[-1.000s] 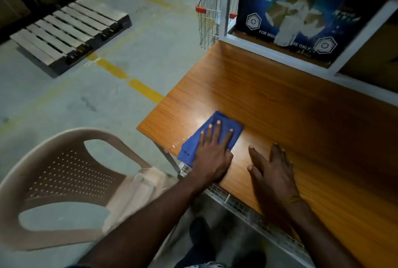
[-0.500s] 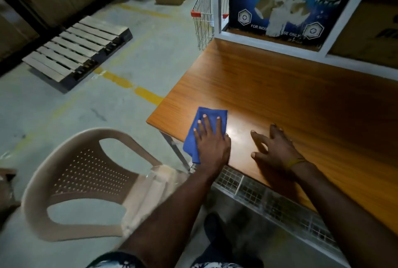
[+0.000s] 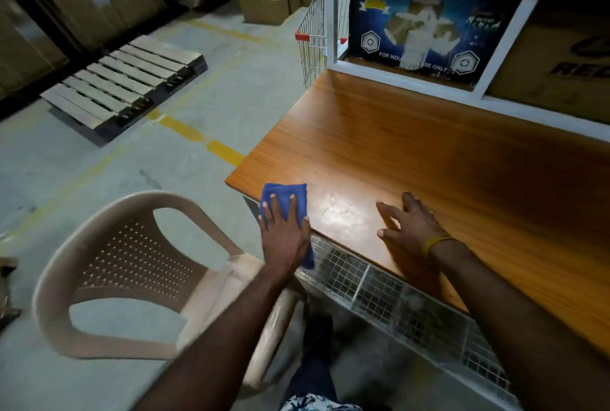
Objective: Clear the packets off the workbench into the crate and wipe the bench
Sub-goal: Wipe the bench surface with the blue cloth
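workbench [image 3: 412, 159] | left hand [image 3: 285, 234] flat on blue cloth [image 3: 298, 192] | right hand [image 3: 411, 225] fingers spread | box [image 3: 429, 24] reads "TAPE"

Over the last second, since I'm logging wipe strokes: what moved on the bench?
The left hand slid the blue cloth toward the bench's near left corner, so the cloth now hangs partly over the front edge. The right hand stayed flat on the bench; no packets appeared.

Dim light; a soft glare patch sits near the tabletop [image 3: 412, 153] front edge, its right end shadowed, perhaps slightly blurred.
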A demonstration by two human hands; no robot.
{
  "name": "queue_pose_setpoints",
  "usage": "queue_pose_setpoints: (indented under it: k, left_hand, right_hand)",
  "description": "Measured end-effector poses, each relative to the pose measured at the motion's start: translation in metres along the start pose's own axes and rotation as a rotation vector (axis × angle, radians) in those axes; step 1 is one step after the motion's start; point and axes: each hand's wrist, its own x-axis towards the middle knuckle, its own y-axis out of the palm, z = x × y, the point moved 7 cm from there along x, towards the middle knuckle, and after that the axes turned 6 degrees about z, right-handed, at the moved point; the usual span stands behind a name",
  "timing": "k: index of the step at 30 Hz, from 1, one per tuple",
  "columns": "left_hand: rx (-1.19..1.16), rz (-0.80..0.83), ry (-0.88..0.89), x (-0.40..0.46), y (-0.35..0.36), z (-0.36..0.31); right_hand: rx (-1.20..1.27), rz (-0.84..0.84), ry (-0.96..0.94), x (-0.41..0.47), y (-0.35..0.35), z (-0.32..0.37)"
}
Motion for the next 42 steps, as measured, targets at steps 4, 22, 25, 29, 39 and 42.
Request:
queue_pose_setpoints:
  k: [4,22,25,29,39,42]
  left_hand:
    - [0.033,0.025,0.079,0.066,-0.021,0.014]
    - [0.123,0.112,0.593,0.079,0.003,-0.017]
    - [0.121,0.053,0.378,0.147,-0.021,0.021]
    - [0.109,-0.029,0.185,0.219,-0.041,0.016]
    - [0.145,0.111,0.665,0.179,-0.017,-0.015]
    - [0.121,0.053,0.495,0.226,-0.028,-0.014]
  right_hand:
    - [0.031,0.007,0.012,-0.001,-0.002,0.000]
    - [0.091,-0.167,0.068,0.021,-0.004,0.056]
    - [0.078,-0.171,0.054,0.029,-0.009,0.067]
    - [0.094,-0.192,0.067,0.041,-0.016,0.067]
    - [-0.016,-0.096,0.147,0.083,-0.032,0.058]
    - [-0.002,-0.057,0.165,0.093,-0.034,0.054]
